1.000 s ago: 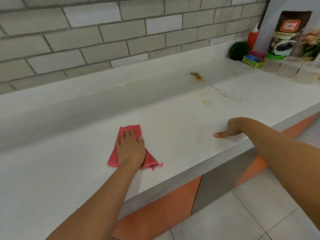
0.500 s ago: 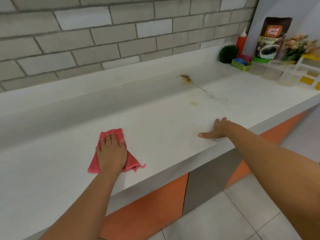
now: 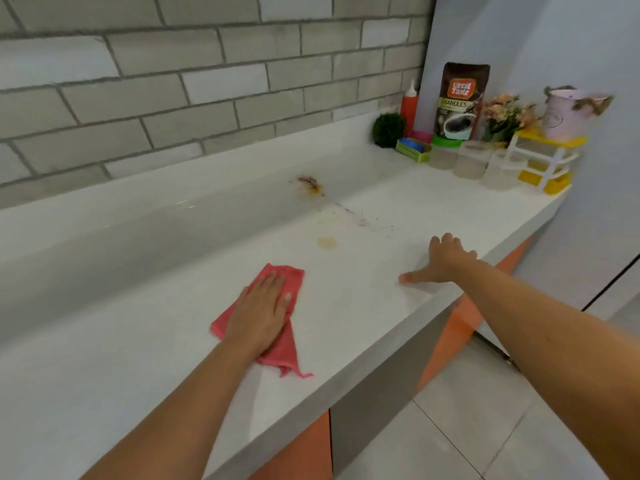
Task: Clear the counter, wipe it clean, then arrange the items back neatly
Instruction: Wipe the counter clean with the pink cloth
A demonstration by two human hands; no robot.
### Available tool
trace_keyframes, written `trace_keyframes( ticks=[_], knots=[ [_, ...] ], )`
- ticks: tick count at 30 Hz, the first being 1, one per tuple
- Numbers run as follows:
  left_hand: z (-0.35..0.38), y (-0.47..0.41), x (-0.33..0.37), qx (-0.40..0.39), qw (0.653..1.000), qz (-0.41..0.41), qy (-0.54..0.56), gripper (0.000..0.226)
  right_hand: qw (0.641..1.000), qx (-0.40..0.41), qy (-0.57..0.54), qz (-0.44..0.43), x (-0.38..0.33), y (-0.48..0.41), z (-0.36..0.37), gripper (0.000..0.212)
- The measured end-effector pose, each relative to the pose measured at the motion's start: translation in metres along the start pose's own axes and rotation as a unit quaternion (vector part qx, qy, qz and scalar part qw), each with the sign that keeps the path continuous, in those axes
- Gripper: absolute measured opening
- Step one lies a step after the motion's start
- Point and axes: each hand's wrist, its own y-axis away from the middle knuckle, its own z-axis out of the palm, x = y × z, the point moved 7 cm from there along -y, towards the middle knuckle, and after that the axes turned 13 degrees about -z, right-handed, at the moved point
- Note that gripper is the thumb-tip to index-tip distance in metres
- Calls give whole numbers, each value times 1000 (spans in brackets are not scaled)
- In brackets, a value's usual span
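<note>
On the glossy white counter (image 3: 166,341), my left hand (image 3: 259,313), fingers together, is pressing flat the pink cloth (image 3: 292,280), seemingly soft and limp; at two o'clock, my right hand (image 3: 446,261) is bracing, fingers spread.

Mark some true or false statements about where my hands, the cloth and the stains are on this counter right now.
1. The left hand presses flat on the red cloth. True.
2. The right hand grips the coffee bag. False: it rests open on the counter; the bag stands at the far end.
3. The cloth covers the brown stain. False: the stain lies uncovered beyond it.
4. Clear containers stand near the coffee bag. True.
</note>
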Motion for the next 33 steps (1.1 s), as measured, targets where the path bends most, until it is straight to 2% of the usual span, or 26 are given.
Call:
trace_keyframes(
  ticks=[2, 3, 4, 7, 11, 15, 17, 18, 19, 20, 23, 26, 29, 33],
  knots=[
    [-10, -35, -26, 24, 998, -61, -6, 53, 998, -57, -6, 39, 17, -8, 16, 140],
    [-14, -51, -34, 34, 996, -85, -14, 52, 996, -78, -14, 37, 22, -11, 23, 145],
    [-17, -67, -39, 40, 993, -105, -21, 52, 996, -87, -17, 31, 23, -15, 26, 144],
    [-18, -112, -29, 36, 991, -125, -38, 53, 996, -87, 18, 3, 21, -23, 23, 121],
    [4, -143, 50, -4, 998, -45, -46, 54, 990, -132, 48, -10, 20, -36, 26, 113],
    [28, -82, 125, -43, 993, 111, -16, 53, 986, -167, 23, -6, 21, -49, 27, 117],
    [31, -45, 123, -55, 984, 171, -16, 63, 982, -185, 20, -18, 18, -51, 23, 114],
    [28, -37, 115, -56, 981, 184, -9, 78, 982, -185, 17, -27, 16, -50, 19, 109],
    [25, -39, 105, -59, 982, 179, -6, 91, 982, -184, 10, -34, 16, -49, 16, 103],
    [21, -51, 93, -52, 986, 159, -2, 93, 982, -186, -1, -41, 16, -46, 13, 97],
    [9, -117, 63, -21, 999, 44, -2, 57, 981, -186, -33, -54, 23, -40, 10, 89],
    [9, -166, 76, 0, 1000, -9, -30, 54, 984, -163, -43, -56, 29, -44, 13, 84],
    [22, -183, 127, -11, 999, 19, -32, 54, 986, -151, -48, -53, 27, -43, 14, 81],
    [45, -136, 194, -52, 988, 145, -16, 53, 987, -137, -63, -58, 36, -37, 3, 77]
  ],
)
